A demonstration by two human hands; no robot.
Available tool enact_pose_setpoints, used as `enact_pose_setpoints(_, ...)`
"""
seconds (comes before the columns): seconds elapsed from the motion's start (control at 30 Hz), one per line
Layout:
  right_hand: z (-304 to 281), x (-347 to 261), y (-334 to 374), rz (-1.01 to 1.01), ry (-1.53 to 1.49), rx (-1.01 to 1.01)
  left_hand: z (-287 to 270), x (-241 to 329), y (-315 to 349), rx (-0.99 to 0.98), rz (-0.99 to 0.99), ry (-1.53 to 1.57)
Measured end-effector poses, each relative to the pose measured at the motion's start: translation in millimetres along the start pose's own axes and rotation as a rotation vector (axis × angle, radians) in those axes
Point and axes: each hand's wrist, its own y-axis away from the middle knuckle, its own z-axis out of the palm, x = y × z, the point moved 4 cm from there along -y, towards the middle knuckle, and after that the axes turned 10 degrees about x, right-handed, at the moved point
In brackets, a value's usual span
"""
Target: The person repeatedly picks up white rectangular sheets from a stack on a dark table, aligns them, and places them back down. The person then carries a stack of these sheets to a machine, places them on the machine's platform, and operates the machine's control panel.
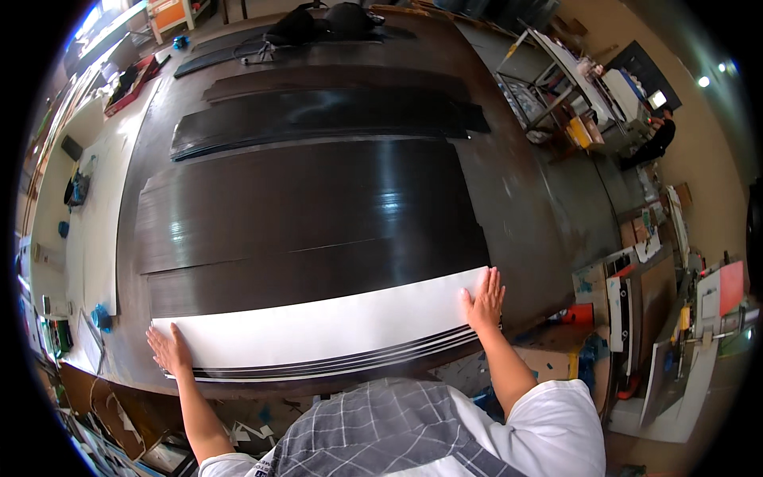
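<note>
Left hand (169,350): fingers extended, not clenched, at the left end of the white sheets (318,324), lying along the tabletop's (524,238) near edge. Sheets judged light, bendy, apt to slide; best held by both ends. Right hand (484,300): open-palmed, at the right end.

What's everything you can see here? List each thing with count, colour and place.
White sheet: one on top, white, near table edge
Strips: several, black and white, along its near side
Dark sheets: several, brown-black, across table
Table: one, dark, centre
Bundle: black, table's far end; count unclear
Pale board: one, off-white, left
Tray: one, red, far left
Blue objects: several, blue, left
Bench: one, pale top, upper right
Co-worker: one, dark clothing, upper right
Apron: one, grey plaid, bottom centre
Left hand: one, bare, sheet's left end
Right hand: one, bare, sheet's right end
</note>
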Motion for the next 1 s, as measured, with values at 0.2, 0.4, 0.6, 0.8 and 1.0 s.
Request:
enact_pose_setpoints(0.2,-5.8,37.7,-32.4,0.246,0.045,0.015,16.4,-7.0,0.2,0.099,-0.001,-0.052)
enact_pose_setpoints(0.4,21.0,-14.3,-170.1,0.516,-1.303,-0.259,-12.8,106.9,93.0,0.248,0.295,0.243)
enact_pose_setpoints(0.6,58.5,-60.6,-274.8,0.653,-1.533,-0.52,-48.8,188.5,194.6,0.118,0.425,0.503)
enact_pose_setpoints(0.8,82.3,-72.1,-315.1,0.734,-1.326,-0.582,-53.0,178.2,237.7,0.061,0.327,0.523)
enact_pose_setpoints(1.0,92.6,-84.9,-325.2,0.608,-1.158,-0.529,-67.5,172.0,248.4,0.063,0.267,0.631)
